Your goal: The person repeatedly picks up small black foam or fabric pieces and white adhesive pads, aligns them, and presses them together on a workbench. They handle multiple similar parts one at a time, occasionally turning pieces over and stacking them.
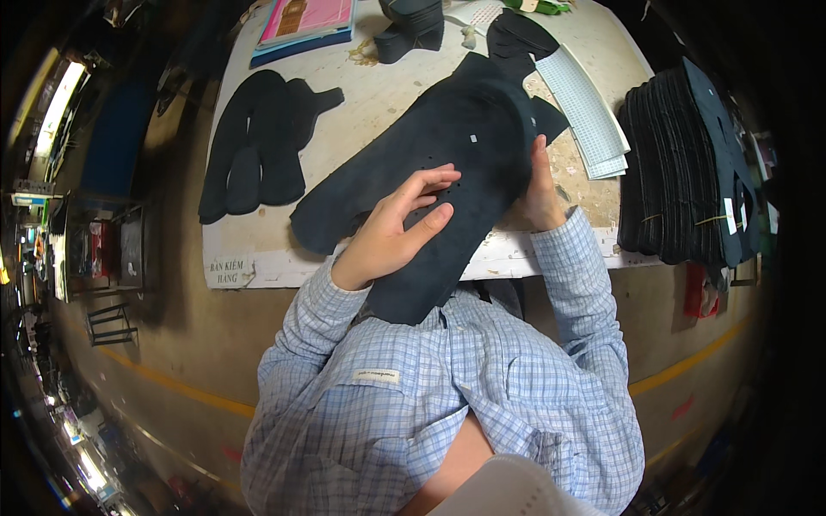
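A large, dark U-shaped cut piece of leather-like sheet (465, 185) lies over the table's front edge, its near leg reaching my shirt. Small holes and a pale square mark show on its face. Over its middle is my left hand (400, 228), fingers stretched and slightly bent, thumb apart, holding nothing. My right hand (544, 193) is at the right edge of the same piece, which curves up there. One digit points up along that edge; the other fingers are mostly hidden behind the piece.
Similar dark pieces (254, 146) lie on the white table (344, 163) at left. A tall tied stack of dark pieces (671, 163) stands at right beside printed sheets (585, 112). At the back are a pink-covered book (305, 19) and dark curved parts (411, 30).
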### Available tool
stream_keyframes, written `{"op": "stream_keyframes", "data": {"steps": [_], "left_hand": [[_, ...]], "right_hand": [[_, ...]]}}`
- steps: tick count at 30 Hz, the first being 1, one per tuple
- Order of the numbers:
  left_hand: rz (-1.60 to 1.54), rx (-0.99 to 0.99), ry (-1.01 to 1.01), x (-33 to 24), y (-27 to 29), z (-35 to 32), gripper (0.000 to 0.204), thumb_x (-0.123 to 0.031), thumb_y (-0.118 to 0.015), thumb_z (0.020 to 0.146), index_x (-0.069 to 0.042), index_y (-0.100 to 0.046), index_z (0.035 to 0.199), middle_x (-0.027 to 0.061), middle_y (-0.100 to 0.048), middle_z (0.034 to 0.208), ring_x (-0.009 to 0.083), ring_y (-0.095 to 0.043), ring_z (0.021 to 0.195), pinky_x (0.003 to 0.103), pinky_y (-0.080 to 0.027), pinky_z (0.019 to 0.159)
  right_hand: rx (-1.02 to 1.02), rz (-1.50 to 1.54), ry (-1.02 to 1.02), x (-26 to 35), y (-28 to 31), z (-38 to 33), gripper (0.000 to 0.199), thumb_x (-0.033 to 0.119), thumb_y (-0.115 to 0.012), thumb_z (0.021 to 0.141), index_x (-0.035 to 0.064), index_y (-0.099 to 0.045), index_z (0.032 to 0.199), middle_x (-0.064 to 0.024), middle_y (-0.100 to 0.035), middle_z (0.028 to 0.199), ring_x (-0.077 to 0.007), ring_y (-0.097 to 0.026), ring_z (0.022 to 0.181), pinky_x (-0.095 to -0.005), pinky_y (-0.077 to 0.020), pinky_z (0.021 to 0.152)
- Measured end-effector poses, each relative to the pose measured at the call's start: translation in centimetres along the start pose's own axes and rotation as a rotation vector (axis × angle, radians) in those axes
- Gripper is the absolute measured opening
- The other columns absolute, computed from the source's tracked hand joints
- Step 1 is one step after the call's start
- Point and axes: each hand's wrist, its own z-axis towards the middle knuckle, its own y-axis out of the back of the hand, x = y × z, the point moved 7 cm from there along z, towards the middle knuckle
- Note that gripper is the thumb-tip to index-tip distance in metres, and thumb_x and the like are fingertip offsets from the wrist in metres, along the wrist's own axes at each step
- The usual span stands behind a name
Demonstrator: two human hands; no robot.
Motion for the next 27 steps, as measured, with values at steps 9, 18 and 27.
{"op": "stream_keyframes", "data": {"steps": [9,18,27], "left_hand": [[0.081,-0.03,0.353,0.2,2.5,-5.7,0.041,-0.017,-0.048,0.1,0.001,-0.046,0.137,0.004,-0.059,0.067,0.0036,-0.044,0.046,0.018,-0.036,0.047],[-0.744,0.097,-0.015,-1.7,1.2,-6.8,0.067,-0.025,-0.055,0.096,-0.003,-0.016,0.146,0.012,-0.065,0.078,0.0093,-0.058,0.054,0.02,-0.045,0.051],[-1.558,0.242,0.0,-4.2,-1.1,-1.0,0.056,-0.035,-0.058,0.094,-0.003,-0.034,0.133,0.0085,-0.065,0.071,0.0091,-0.059,0.049,0.019,-0.046,0.048]], "right_hand": [[-0.085,-0.539,0.438,8.4,-6.3,-1.9,0.087,0.0,-0.079,0.067,0.002,-0.036,0.142,-0.0153,-0.05,0.134,-0.0221,-0.053,0.121,-0.0329,-0.0403,0.104],[0.18,-0.738,1.172,20.0,-17.1,-10.9,0.052,0.015,-0.078,0.067,0.0144,-0.063,0.117,-0.0181,-0.064,0.109,-0.0289,-0.067,0.091,-0.0338,-0.0553,0.078],[0.059,-0.554,1.205,21.3,-16.1,-11.1,0.046,0.015,-0.075,0.07,0.0118,-0.069,0.115,-0.0207,-0.068,0.101,-0.0315,-0.07,0.085,-0.0336,-0.0569,0.071]]}}
